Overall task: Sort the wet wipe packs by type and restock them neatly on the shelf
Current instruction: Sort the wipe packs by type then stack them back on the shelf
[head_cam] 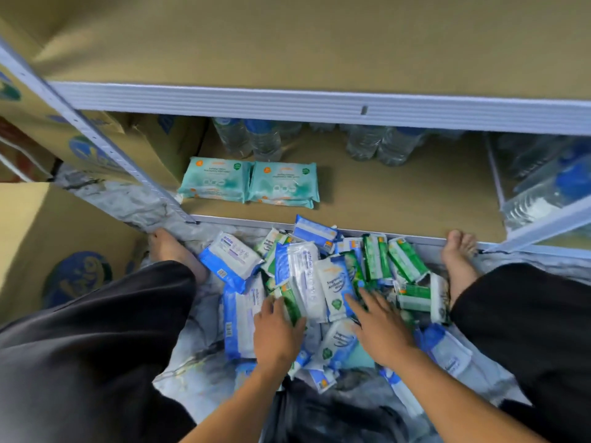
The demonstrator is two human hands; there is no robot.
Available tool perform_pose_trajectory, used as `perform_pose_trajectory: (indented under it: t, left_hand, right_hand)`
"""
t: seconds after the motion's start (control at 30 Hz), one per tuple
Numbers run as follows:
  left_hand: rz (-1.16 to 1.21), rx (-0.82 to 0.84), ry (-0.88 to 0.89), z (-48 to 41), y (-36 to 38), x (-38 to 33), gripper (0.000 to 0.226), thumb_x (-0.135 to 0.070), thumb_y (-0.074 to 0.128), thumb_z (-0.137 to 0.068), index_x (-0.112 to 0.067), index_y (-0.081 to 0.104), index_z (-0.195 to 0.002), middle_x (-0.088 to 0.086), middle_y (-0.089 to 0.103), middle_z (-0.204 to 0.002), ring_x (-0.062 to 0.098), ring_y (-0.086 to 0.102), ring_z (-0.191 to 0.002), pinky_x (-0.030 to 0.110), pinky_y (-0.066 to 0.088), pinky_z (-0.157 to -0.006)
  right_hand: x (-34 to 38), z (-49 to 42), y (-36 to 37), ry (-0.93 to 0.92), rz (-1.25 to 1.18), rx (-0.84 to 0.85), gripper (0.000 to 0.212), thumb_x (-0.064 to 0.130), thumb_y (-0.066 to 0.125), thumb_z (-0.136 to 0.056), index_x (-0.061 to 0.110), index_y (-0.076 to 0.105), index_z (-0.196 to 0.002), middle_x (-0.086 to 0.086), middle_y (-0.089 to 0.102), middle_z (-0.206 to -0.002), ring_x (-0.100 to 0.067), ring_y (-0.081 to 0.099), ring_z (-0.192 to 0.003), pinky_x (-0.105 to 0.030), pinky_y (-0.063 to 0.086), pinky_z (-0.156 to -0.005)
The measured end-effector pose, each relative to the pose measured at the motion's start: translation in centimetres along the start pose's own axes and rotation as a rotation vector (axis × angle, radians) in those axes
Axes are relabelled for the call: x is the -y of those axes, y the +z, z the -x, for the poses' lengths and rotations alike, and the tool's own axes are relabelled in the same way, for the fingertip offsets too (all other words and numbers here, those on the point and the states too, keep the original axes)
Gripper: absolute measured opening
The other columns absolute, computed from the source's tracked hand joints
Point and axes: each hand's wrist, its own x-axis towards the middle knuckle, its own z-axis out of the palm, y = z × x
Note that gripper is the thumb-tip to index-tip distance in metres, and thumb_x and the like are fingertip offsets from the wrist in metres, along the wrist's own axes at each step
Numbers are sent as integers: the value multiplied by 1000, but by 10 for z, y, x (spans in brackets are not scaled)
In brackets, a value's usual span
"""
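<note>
Spread flat and gripping nothing, my left hand (pixel 276 334) and right hand (pixel 380 330) rest on the pile (pixel 300 270) of blue and green packs, and beyond it two teal packs (pixel 249 182) lie side by side on the bottom shelf (pixel 383 199), bottles (pixel 367 142) behind them.

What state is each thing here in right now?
Teal wipe packs: stacked flat on the shelf, two piles.
Blue and green wipe packs: jumbled, unsorted heap.
Left hand: on the heap, grip unclear.
Right hand: open, flat on the heap.
Water bottles: upright at shelf back.
</note>
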Motion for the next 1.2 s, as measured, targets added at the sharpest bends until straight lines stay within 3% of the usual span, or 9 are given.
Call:
perform_pose_trajectory:
  t: [0.13, 0.3, 0.4, 0.57, 0.7, 0.83, 0.97, 1.07, 1.2]
  left_hand:
    - [14, -12, 13, 0, 1, -3, 66, -45, 61, -95, -17, 39, -149, 3, 36, -144, 26, 50, -121, 34, 47, -97]
    - [110, -26, 4, -4, 1, -7, 69, -39, 66, -93, -13, 38, -150, 3, 35, -147, 22, 57, -115, 34, 48, -100]
    - [147, -44, 39, -6, 3, -8, 70, -34, 70, -92, -20, 37, -152, 0, 30, -154, 20, 51, -126, 33, 45, -106]
    - [166, -64, 68, -11, 0, -14, 66, -25, 71, -92, -25, 41, -150, -1, 26, -161, 20, 37, -142, 34, 35, -113]
    - [160, -72, 151, -14, -1, -22, 64, -27, 69, -93, -24, 40, -151, 0, 28, -160, 21, 32, -144, 35, 34, -114]
    - [-37, -126, 329, -21, 7, -29, 83, -57, 64, -88, -29, 25, -157, -1, 6, -166, 24, 8, -151, 40, 16, -122]
    - [-371, 7, 613, -30, 21, -36, 79, -73, 34, -92, -42, 2, -157, -4, -22, -165, 28, -22, -151, 55, -4, -121]
    - [-518, 152, 576, -33, 20, -33, 72, -67, 32, -97, -45, -2, -156, -7, -29, -162, 30, -30, -148, 61, -4, -119]
    - [-533, 179, 533, -33, 10, -22, 68, -55, 39, -101, -45, -1, -156, -15, -30, -160, 31, -27, -149, 61, -3, -120]
  right_hand:
    - [7, 1, 9, -73, -44, 8, 60, 24, 39, -103, 35, 18, -158, 0, 7, -167, -24, 7, -152, -43, 16, -123]
    - [-1, -5, 3, -59, -122, -139, 50, 18, 47, -98, 23, 41, -148, 3, 41, -152, -22, 39, -134, -36, 38, -108]
    - [-6, -14, -3, 48, -196, -161, 61, 19, 47, -100, 27, 25, -156, 0, 21, -163, -27, 33, -139, -40, 42, -106]
    - [-19, -21, 6, 31, -184, 8, 70, 25, 45, -102, 35, 7, -159, 3, -12, -167, -28, 12, -152, -44, 29, -118]
    - [-21, -10, 15, 36, -250, 21, 68, 19, 47, -100, 38, 15, -158, 9, -8, -167, -25, 24, -147, -37, 44, -105]
    - [-24, -5, 17, 53, -264, 0, 62, 19, 48, -100, 36, 26, -155, 5, 5, -166, -25, 23, -147, -39, 43, -107]
    - [-29, 5, 25, 42, -188, 89, 75, 19, 47, -101, 38, 3, -158, 2, -13, -166, -29, 6, -152, -44, 45, -106]
    - [-36, 11, 31, 37, -183, 153, 89, 11, 49, -97, 42, -11, -155, 5, -22, -164, -28, -3, -153, -42, 46, -105]
    - [-42, 14, 29, 86, -200, 199, 94, 5, 48, -97, 43, -16, -154, 11, -19, -164, -32, -8, -153, -45, 43, -108]
